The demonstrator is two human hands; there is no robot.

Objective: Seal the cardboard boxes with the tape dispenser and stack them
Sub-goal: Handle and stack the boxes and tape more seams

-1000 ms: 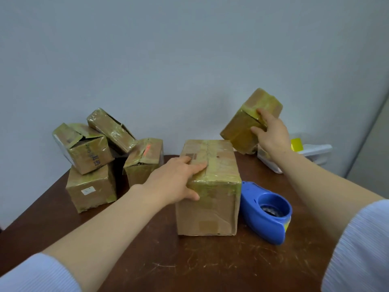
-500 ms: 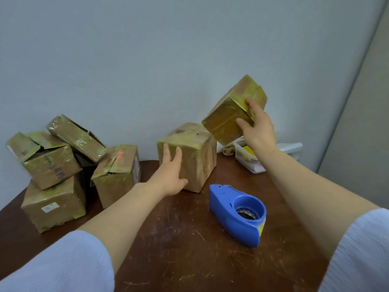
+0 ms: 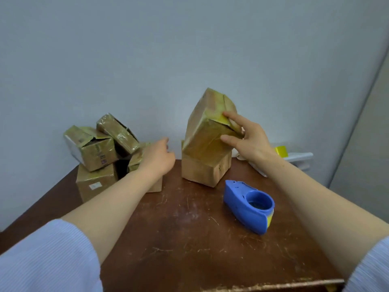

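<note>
Head view: tilted, tape-glossed cardboard box (image 3: 206,131)

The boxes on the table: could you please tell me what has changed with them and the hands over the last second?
The left hand pushed the large box back toward the wall, let go and moved left toward the pile. The right hand, still holding the small box, lowered it tilted onto the large box. The tape dispenser and pile stayed put.

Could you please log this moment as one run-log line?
right hand: grips tilted box over lower box | left hand: empty, near box pile | tape dispenser: idle on table
</note>
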